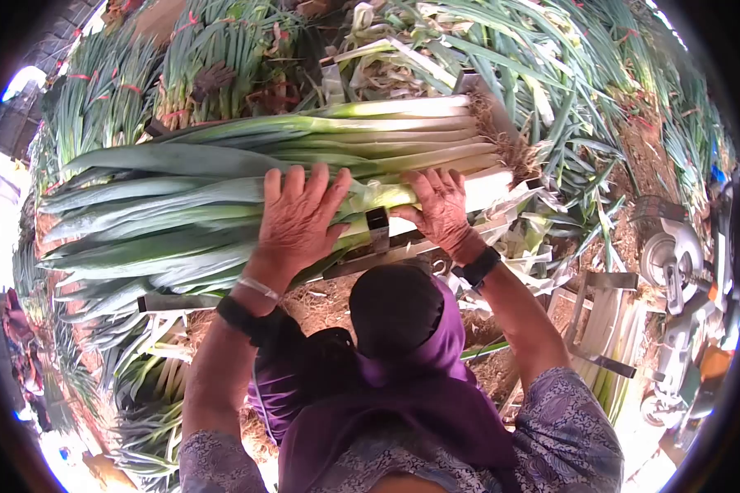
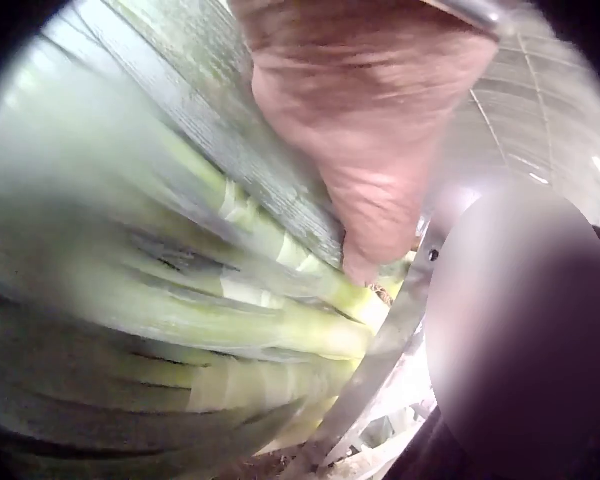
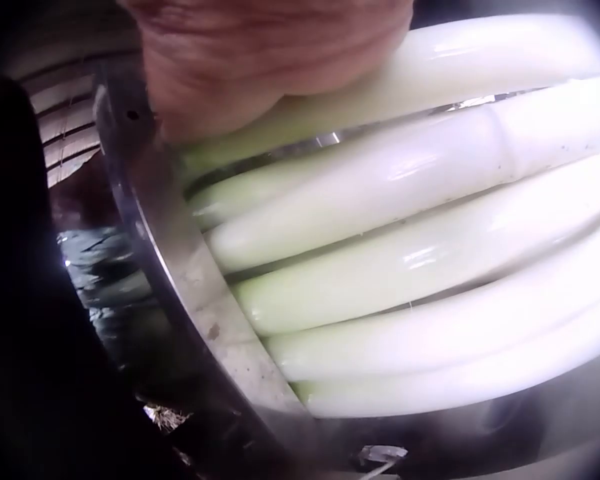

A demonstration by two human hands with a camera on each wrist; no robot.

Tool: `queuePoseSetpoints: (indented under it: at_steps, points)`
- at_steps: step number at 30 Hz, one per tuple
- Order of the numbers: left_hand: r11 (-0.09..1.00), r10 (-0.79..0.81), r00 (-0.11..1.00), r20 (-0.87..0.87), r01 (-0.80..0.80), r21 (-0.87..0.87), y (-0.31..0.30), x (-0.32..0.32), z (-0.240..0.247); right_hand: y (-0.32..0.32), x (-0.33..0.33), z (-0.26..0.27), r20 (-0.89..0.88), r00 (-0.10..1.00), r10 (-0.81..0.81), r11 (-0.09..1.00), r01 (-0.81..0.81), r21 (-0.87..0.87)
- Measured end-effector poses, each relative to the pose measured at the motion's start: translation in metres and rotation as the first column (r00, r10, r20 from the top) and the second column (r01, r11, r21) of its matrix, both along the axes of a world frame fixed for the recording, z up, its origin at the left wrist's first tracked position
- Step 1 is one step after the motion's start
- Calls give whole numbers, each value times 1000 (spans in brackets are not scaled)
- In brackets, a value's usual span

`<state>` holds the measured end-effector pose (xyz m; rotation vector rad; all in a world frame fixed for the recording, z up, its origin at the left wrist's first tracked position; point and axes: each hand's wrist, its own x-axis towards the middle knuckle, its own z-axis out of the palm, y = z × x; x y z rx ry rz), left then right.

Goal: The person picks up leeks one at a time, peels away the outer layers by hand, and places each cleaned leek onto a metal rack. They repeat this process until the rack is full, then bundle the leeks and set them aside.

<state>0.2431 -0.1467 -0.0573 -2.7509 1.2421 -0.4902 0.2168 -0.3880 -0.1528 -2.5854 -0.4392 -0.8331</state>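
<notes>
Both your hands lie on top of a bundle of leeks (image 1: 222,177) that rests on its side in a metal frame (image 1: 377,228) in front of you, green leaves to your left and white stalks to your right.

Your left hand (image 1: 298,215) presses flat on the pale green middle of the bundle, its fingers (image 1: 294,182) straight and spread apart. The left wrist view shows the same hand (image 2: 370,130) against the leeks (image 2: 180,300), just beside a bar of the frame (image 2: 380,360).

Your right hand (image 1: 441,207) sits on the white stalks, fingers spread and bent only lightly over them. In the right wrist view the hand (image 3: 270,50) rests on the top stalk of the bundle (image 3: 410,250), next to the frame's curved band (image 3: 190,290).

More leeks (image 1: 222,66) are heaped behind the frame.
</notes>
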Motion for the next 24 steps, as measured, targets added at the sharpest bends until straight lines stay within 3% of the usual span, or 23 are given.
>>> queuePoseSetpoints:
  at_steps: [1,5,7,11,16,24]
  points:
    - [1000,26,1000,-13,-26,13,0,1,8,-4,0,1,-37,999,-27,1000,27,-6]
    - [997,58,996,-65,-55,51,3,13,27,-8,25,33,-62,987,146,988,-141,69]
    - [993,78,994,-79,-71,92,0,12,24,-7,41,4,-131,975,177,984,-173,43]
    - [985,108,989,-104,-92,145,-5,10,22,-5,28,8,-26,988,152,988,-151,12]
    - [988,77,991,-112,-61,138,-15,21,12,-21,35,4,-85,989,122,990,-127,-55]
    - [990,60,998,-32,-55,133,-16,23,-4,-20,38,-8,-31,992,125,992,-126,-11]
